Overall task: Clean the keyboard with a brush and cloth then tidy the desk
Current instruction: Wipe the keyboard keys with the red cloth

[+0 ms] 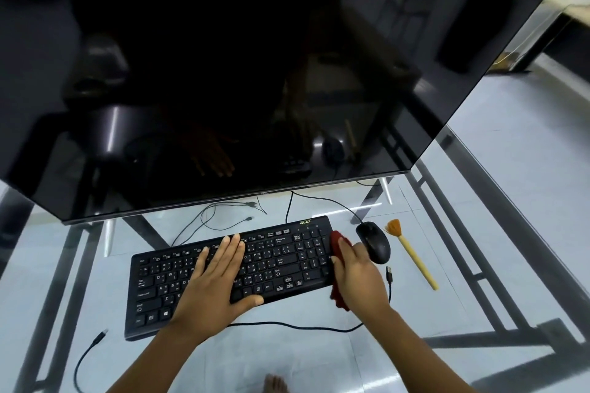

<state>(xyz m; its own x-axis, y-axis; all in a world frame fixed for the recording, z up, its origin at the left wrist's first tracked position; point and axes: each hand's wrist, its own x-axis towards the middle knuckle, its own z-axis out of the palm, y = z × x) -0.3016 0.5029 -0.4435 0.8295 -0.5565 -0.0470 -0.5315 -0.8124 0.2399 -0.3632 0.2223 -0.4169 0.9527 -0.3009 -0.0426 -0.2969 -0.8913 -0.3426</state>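
A black keyboard (281, 262) lies on the glass desk (447, 265) in front of the monitor. My left hand (214, 277) rests flat on the keys near the middle, fingers spread, holding nothing. My right hand (357, 274) presses a dark red cloth (336, 241) against the keyboard's right end. The cloth shows above and below my hand. A brush (412, 254) with a pale wooden handle and orange bristles lies on the glass to the right, past the mouse, untouched.
A black mouse (374, 242) sits just right of my right hand, its cable running back. A large dark monitor (223, 73) overhangs the far side. Loose cables (223, 217) lie behind the keyboard, a USB plug (389, 274) at the right, another cable end (99, 337) at front left.
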